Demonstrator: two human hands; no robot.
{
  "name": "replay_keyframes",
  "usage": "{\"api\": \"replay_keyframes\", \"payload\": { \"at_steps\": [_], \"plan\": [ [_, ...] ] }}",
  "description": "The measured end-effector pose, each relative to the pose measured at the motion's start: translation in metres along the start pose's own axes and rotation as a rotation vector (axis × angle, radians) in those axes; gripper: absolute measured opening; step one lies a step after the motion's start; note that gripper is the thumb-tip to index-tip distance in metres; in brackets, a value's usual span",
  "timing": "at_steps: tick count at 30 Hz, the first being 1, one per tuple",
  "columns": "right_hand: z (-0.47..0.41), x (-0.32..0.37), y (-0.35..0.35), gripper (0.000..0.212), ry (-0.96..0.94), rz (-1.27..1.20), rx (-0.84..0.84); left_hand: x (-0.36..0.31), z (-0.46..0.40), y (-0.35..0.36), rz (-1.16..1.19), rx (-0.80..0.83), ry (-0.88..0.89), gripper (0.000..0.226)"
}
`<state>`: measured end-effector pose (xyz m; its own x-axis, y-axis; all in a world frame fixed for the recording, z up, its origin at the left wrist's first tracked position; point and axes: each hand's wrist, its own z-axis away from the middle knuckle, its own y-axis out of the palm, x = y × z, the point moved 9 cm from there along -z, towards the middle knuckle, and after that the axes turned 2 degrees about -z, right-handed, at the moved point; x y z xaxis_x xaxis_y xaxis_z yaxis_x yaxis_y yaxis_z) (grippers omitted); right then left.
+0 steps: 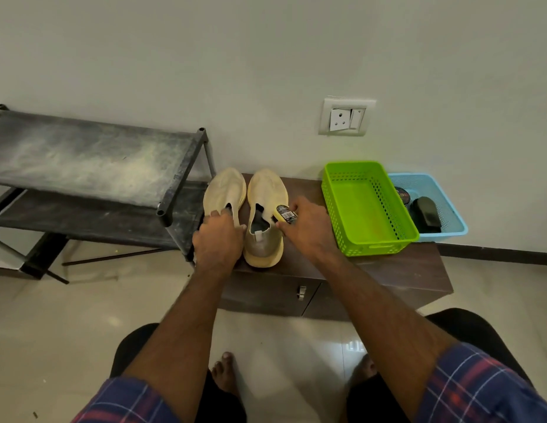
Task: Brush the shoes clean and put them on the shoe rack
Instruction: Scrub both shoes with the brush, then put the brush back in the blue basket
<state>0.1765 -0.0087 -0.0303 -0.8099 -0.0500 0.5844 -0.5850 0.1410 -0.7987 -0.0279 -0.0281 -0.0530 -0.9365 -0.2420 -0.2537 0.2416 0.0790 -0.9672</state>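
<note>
Brushing looks about to begin. Left hand [217, 239] grips the heel opening of the left shoe [225, 190], fingers curled over its collar. Right hand [305, 227] pinches a labelled brush [285, 213] touching the collar of the right shoe [266, 215]. Both shoes stand on the low cabinet [418, 270] beside the shoe rack [92, 160]. Next move, in my judgement: steady one shoe and stroke its upper.

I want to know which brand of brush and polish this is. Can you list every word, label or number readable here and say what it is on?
No text can be read.
Brush in the right hand: a label with a barcode and print, too small and blurred to read.
Round tin in the blue basket: dark printed lid, too blurred to read.
Shoes, green basket, wall socket, shoe rack: no visible text.
</note>
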Motion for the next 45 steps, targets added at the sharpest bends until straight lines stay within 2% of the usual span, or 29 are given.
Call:
{"api": "replay_keyframes", "payload": {
  "at_steps": [4, 7, 14, 20, 22, 26, 29, 34, 42, 45],
  "plan": [
    [0.006, -0.006, -0.009, 0.043, 0.016, -0.05, -0.033, -0.031, 0.01, -0.033, 0.065, -0.231, 0.159, 0.029],
    [0.013, -0.017, -0.024, 0.038, 0.038, -0.068, -0.068, -0.06, 0.023, -0.039, 0.103, -0.263, 0.257, 0.028],
    [0.002, -0.081, -0.091, 0.038, 0.201, -0.113, -0.092, -0.148, 0.032, -0.013, 0.074, -0.06, 0.518, 0.033],
    [-0.021, -0.182, -0.201, 0.046, 0.363, -0.086, -0.332, -0.243, 0.039, 0.008, 0.032, 0.006, 0.667, 0.025],
    [-0.036, -0.219, -0.224, 0.049, 0.403, -0.022, -0.353, -0.267, 0.036, 0.019, 0.017, 0.008, 0.671, 0.022],
    [-0.068, -0.273, -0.209, 0.05, 0.427, 0.078, -0.202, -0.291, 0.026, 0.037, 0.014, -0.037, 0.644, 0.022],
    [-0.084, -0.298, -0.182, 0.055, 0.441, 0.091, -0.1, -0.298, 0.016, 0.054, -0.086, -0.072, 0.658, 0.025],
    [-0.092, -0.325, -0.157, 0.058, 0.519, 0.058, 0.009, -0.3, 0.008, 0.072, -0.135, -0.027, 0.674, 0.027],
    [-0.091, -0.331, -0.142, 0.03, 0.464, -0.184, 0.125, -0.304, 0.004, 0.076, -0.001, 0.012, 0.689, 0.023],
    [-0.091, -0.335, -0.149, 0.028, 0.482, -0.237, 0.068, -0.31, 0.004, 0.079, -0.032, 0.046, 0.686, 0.026]
  ]
}}
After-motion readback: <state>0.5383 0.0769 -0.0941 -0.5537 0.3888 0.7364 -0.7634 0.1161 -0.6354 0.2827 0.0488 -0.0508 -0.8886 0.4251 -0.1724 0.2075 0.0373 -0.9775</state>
